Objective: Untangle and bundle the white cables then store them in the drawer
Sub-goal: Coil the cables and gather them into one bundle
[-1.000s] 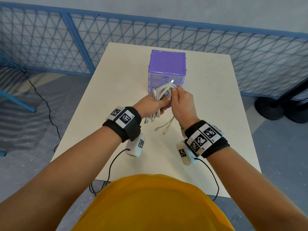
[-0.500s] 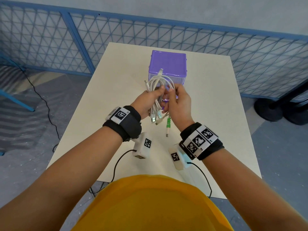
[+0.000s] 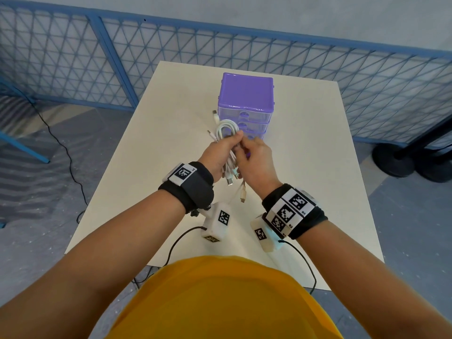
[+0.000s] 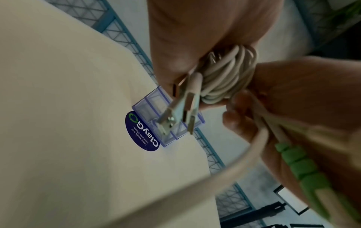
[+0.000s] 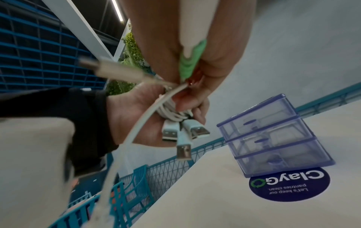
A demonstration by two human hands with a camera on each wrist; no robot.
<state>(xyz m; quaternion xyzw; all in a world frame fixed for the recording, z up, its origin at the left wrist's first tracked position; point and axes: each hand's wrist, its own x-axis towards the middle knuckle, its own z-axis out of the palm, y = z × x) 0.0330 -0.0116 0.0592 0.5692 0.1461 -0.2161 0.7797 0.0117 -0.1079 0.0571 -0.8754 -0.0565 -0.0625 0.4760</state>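
A bundle of white cables (image 3: 226, 133) is folded into loops and held above the table in front of the purple drawer unit (image 3: 246, 99). My left hand (image 3: 220, 152) grips the bundle (image 4: 226, 77) round its middle, with USB plugs (image 5: 183, 135) hanging below the fist. My right hand (image 3: 254, 157) is close against it and pinches a loose white cable with a green strain relief (image 5: 190, 61). That cable's tail (image 3: 242, 192) dangles below both hands. All drawers of the unit (image 5: 273, 138) look closed.
The cream table (image 3: 156, 152) carries a round dark blue sticker (image 5: 289, 185) in front of the drawer unit. A blue mesh fence (image 3: 171, 52) runs behind the table. Black round stand bases (image 3: 401, 157) stand on the floor at the right.
Both hands have shifted slightly nearer and lower with the bundle. The loops now stand lower against the drawer unit, and the green-ended cable has been drawn up into the right hand.
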